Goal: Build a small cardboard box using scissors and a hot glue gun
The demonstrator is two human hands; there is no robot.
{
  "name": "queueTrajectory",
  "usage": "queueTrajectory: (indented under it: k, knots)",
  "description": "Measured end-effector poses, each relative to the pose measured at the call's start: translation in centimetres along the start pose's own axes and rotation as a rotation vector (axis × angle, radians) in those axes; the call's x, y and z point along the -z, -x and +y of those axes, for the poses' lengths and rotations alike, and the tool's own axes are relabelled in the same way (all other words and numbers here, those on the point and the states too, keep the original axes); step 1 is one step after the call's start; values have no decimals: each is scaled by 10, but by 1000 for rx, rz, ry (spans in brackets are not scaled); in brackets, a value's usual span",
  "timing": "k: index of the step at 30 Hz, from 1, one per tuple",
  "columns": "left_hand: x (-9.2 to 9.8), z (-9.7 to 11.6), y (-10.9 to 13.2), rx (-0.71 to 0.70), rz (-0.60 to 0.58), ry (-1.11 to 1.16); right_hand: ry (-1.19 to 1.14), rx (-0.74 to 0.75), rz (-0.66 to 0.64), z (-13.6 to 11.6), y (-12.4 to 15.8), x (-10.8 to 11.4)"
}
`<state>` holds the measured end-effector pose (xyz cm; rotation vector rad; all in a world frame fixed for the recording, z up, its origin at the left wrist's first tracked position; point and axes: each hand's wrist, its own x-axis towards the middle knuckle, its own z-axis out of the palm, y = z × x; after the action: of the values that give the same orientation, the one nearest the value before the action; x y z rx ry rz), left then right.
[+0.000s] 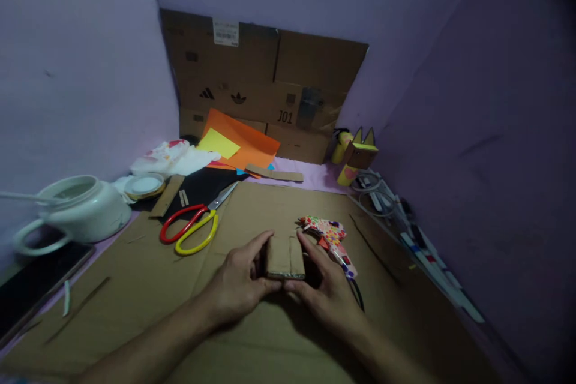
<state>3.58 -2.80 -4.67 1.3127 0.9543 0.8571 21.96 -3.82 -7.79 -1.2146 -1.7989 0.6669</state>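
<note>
A small brown cardboard block (284, 257) is held between my two hands above the cardboard sheet (252, 210). My left hand (238, 276) grips its left side, thumb at the near edge and index finger along the far edge. On the right side my right hand (326, 282) pinches it the same way. The block's near edge shows the corrugated layers. Just beyond my right hand lies a glue gun (330, 237) with a flowery pattern, its cord running toward me. Scissors (209, 222) with one red and one yellow handle rest, blades apart, farther left.
At the left stand a white ceramic pot (85, 216) and a dark flat device (40, 282). Orange paper (252, 144), yellow paper (219, 143) and cardboard strips (274, 174) lie at the back. A yellow-and-brown cardboard figure (357, 162) stands back right, near cables (373, 192). Walls close both sides.
</note>
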Motion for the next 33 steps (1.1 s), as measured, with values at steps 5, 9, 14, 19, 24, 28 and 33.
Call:
queueTrajectory:
  k: [5, 9, 14, 19, 24, 28, 33]
  knots:
    - [0, 0, 0, 1, -4, -44, 56, 57, 5, 0, 0, 0]
    - [-2, 0, 2, -53, -19, -71, 91, 148, -1, 0, 0, 0]
    - [-2, 0, 2, -64, -9, -46, 116, 153, -16, -1, 1, 0]
    - [8, 6, -1, -35, -11, 135, 61, 181, -44, -6, 2, 2]
    - [16, 8, 1, 66, -28, 212, 56, 216, -47, -14, 0, 6]
    - [18, 6, -1, 115, -44, 268, 63, 219, -71, -15, 0, 5]
    - [20, 5, -6, 136, -70, 306, 210, 279, -165, -8, 6, -2]
